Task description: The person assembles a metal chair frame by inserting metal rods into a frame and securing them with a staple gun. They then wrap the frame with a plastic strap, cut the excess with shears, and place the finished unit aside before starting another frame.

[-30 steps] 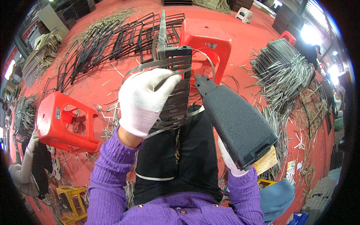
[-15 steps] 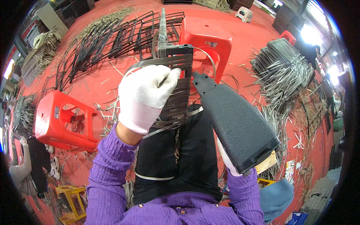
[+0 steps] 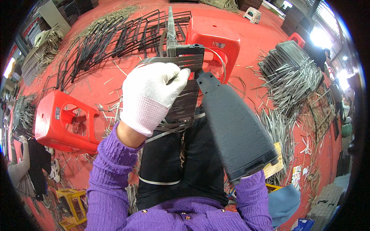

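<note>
In a white glove with a pink cuff, my left hand (image 3: pixel 150 94) is closed in a fist, its thumb toward the right. It grips brown flat strips (image 3: pixel 187 100) wound across a dark frame (image 3: pixel 201 69) upright over my lap. Some strips bend round behind the hand. To the right, a dark grey tapered tool (image 3: pixel 235 127), possibly a staple gun, points its narrow holed nose at the frame's right edge. My right hand is beneath it, almost wholly hidden; the right sleeve (image 3: pixel 252 196) runs up to the tool's wide end, so the hand appears closed on it.
Red stools stand beyond the frame (image 3: pixel 212 30) and at the left (image 3: pixel 50 119). Black metal frames (image 3: pixel 123 42) lie behind. A heap of grey strips (image 3: pixel 291 71) rests at the right, and scraps litter the red floor. Another person's arm (image 3: pixel 19 165) shows at far left.
The tool has swung left, and its nose now meets the frame's right edge. My left hand and the frame have shifted slightly right, the fist still closed.
</note>
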A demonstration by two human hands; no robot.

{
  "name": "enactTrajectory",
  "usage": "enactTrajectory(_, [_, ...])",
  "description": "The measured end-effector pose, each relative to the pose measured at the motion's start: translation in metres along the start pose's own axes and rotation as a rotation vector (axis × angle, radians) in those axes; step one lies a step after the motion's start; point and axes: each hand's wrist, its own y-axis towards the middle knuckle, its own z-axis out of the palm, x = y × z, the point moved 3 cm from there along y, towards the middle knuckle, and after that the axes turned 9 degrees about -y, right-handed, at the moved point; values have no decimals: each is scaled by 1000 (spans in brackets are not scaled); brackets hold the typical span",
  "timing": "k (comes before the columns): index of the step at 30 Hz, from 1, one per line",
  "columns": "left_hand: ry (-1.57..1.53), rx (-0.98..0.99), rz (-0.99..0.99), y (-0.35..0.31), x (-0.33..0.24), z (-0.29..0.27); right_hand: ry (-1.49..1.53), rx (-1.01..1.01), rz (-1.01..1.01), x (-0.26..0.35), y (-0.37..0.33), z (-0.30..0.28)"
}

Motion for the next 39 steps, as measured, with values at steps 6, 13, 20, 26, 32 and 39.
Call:
enactTrajectory(6, [25,-10,-27,5,0,-2,-472,36,-253,14,0,-11])
enactTrajectory(13, [-126,-71,-7,-9,10,-8,-219,51,595,-33,-31,-105])
enactTrajectory(20, [46,-451,23,-38,28,12,-1379,-308,764,-199,-140,-209])
enactTrajectory(26, [-387,-316,-238,-33,48,30,-1506,-230,1051,-259,-224,-230])
enactTrajectory(32, [-52,-417,-287,-37,87,5,-1252,-580,552,-239,-183,-172])
enactTrajectory(39, [1170,-298,164,-51,112,-11,-357,-520,854,-419,-48,-73])
